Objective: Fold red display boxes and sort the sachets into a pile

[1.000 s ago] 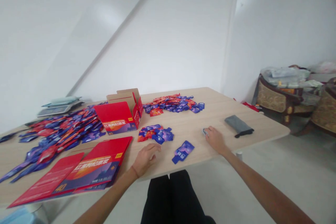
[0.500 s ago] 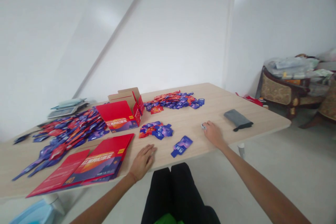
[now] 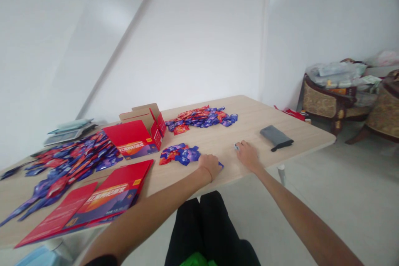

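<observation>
Red and blue packets lie in a big heap at the left end of the table. Flat red cartons sit at the near edge with yellow and white writing, too blurry to read. Behind them stands an open red box with the same blurry writing on its front. A small pile of packets lies in the middle. A longer pile lies by the far edge.

The left hand reaches across from the left, arm stretched long. Its fingers are curled down over a single blue packet near the near edge. Only a corner of the packet peeks out, and I cannot tell if the fingers pinch it.

Just beside it, the right hand rests palm down. Its fingers lie loose, tips touching a small pale thing.

Past it the wood is bare up to a grey pouch near the right corner.
</observation>
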{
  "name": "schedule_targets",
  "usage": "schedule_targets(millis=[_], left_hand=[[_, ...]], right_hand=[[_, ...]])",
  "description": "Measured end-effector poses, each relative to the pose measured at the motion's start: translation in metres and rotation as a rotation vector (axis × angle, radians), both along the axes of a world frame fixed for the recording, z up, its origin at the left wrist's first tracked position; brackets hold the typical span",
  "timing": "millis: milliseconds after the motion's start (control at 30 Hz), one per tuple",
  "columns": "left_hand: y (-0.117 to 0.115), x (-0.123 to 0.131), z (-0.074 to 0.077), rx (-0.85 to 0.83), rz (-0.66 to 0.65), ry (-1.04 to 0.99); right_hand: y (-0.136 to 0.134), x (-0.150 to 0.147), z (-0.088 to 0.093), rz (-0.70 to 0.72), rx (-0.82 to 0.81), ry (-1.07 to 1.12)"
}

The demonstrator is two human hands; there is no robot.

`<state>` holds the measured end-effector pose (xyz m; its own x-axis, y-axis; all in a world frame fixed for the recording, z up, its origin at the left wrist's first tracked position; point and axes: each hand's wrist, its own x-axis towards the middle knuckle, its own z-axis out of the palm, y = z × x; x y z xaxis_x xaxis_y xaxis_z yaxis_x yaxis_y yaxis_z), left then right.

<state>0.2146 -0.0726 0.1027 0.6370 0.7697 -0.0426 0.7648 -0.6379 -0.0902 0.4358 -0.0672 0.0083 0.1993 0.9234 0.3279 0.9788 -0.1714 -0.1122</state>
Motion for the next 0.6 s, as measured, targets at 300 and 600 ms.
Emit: schedule_targets(millis=[300, 600], left_hand=[[-0.031, 0.007, -0.066, 0.103, -0.059, 0.001], [-0.037, -0.046, -0.077, 0.421, -0.750, -0.051]], right_hand=[[0.005, 0.002, -0.005, 0.005, -0.006, -0.001], [0.008, 0.005, -0.012, 0.032, 0.034, -0.028]])
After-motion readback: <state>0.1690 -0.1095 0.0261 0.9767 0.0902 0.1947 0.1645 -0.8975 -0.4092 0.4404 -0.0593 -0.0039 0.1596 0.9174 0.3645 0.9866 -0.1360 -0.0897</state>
